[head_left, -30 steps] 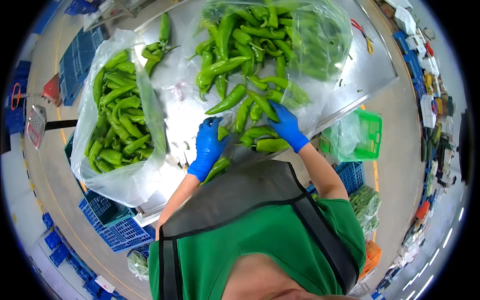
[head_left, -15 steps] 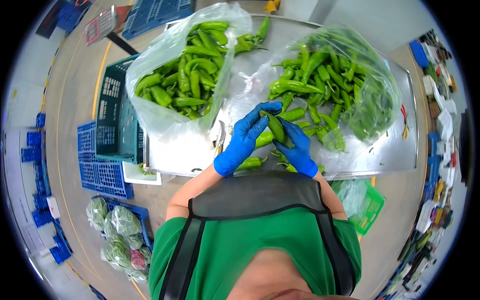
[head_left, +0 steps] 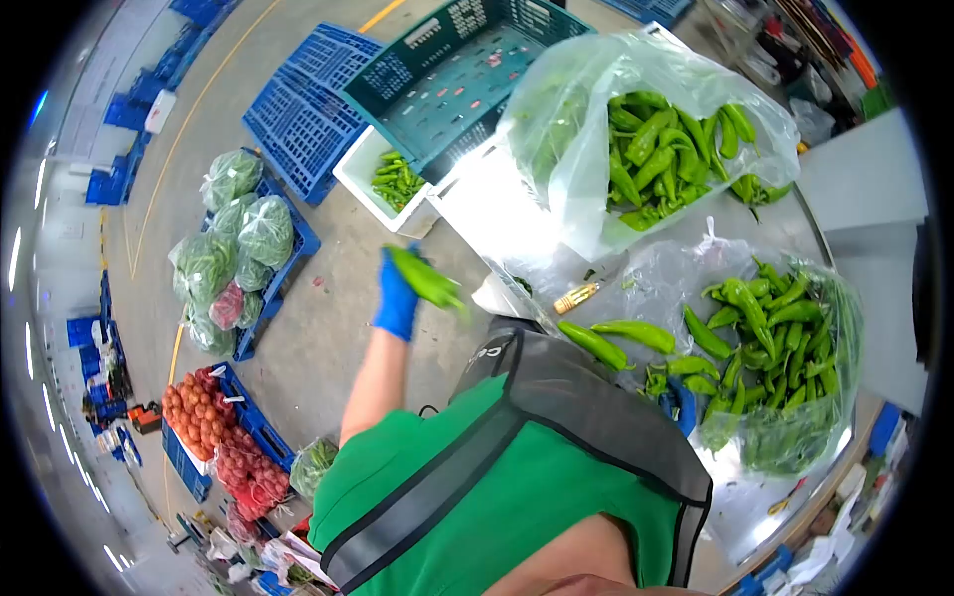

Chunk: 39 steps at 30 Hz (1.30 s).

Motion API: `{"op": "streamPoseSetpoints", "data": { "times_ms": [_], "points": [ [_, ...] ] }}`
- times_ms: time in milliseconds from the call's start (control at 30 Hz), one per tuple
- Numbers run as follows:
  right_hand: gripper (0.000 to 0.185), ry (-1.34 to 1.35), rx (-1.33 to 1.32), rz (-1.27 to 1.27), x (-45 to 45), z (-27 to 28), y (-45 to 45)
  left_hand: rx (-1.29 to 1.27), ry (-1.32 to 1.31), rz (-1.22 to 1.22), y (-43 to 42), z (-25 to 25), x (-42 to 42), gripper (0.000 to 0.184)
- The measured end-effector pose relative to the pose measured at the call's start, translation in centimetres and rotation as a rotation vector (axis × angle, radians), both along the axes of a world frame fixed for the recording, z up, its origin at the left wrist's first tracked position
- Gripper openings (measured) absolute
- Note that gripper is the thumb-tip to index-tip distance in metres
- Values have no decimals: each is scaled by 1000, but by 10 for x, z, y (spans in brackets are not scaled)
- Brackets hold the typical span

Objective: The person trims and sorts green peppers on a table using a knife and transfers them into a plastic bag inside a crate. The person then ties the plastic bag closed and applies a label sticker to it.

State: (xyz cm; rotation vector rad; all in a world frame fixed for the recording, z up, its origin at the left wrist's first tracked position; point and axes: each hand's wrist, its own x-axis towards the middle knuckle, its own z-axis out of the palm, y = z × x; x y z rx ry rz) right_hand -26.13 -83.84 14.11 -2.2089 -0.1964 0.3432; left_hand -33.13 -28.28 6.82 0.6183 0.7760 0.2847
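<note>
Pepper [head_left: 427, 278] x1 in L hand [head_left: 397, 300], 2 pepper bags [head_left: 561, 139] on tbl [head_left: 482, 214].

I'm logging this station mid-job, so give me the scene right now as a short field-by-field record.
Left hand: blue glove, gripping a green pepper out past the edge of the metal table
Right hand: blue glove, mostly hidden, beside loose peppers; grip unclear
Upper bag: open, bagged peppers inside
Lower bag: peppers inside and at its mouth
White box: beyond the table edge, small green peppers inside
</note>
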Motion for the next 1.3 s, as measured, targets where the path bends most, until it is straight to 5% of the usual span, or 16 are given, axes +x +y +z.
{"op": "streamPoseSetpoints", "data": {
  "times_ms": [33, 100, 133, 200, 233, 333, 367, 500, 533, 600, 633, 700, 800, 1033, 1167, 1300],
  "points": [
    [36, 139, -139, 37, -13, -35, -37, -247, 164, 248, 52, -33, -7, 57],
    [32, 127, -239, 62, -44, -99, -81, -23, 146, 68, 160, -71, -8, 54],
    [34, 497, 88, -480, -52, -94, -59, 87, 56, -95, 215, -83, 3, 53],
    [54, -137, -420, 49, -67, -56, -46, 84, -273, -478, 313, -119, 46, 52],
    [61, -144, -511, 27, -77, -51, -42, 497, 244, -245, 286, -90, 67, 53],
    [56, -59, -566, -47, -72, -44, -37, 399, 531, 118, 206, -53, 97, 46],
    [56, -101, -563, -152, -72, -41, -36, 272, 372, -149, 246, -126, 84, 31],
    [57, -256, -467, -595, -21, 8, -55, 725, 355, -1064, -95, 39, 96, 12],
    [57, -241, -449, -679, 4, 13, -69, 967, 164, -1519, -139, 55, 106, 18],
    [61, -168, -507, -715, 51, 7, -106, 1218, -410, -1326, -227, 71, 119, 33],
    [65, -120, -589, -663, 64, 2, -121, 1488, -559, -1502, -257, 69, 133, 45],
    [73, 69, -504, -675, 54, -15, -145, 1923, -692, -1562, -304, 59, 130, 54],
    [83, -1, -597, -589, 18, -27, -158, 2038, -609, -1644, -324, 15, 123, 51],
    [71, -78, -549, -578, -22, -42, -136, 1691, -312, -1618, -340, 23, 140, 54],
    [60, 32, -483, -624, -21, -34, -130, 506, -143, -1419, -323, 28, 147, 62],
    [59, -116, -327, -601, -28, -31, -135, -133, -240, -1314, -314, 64, 170, 65]
  ]
}}
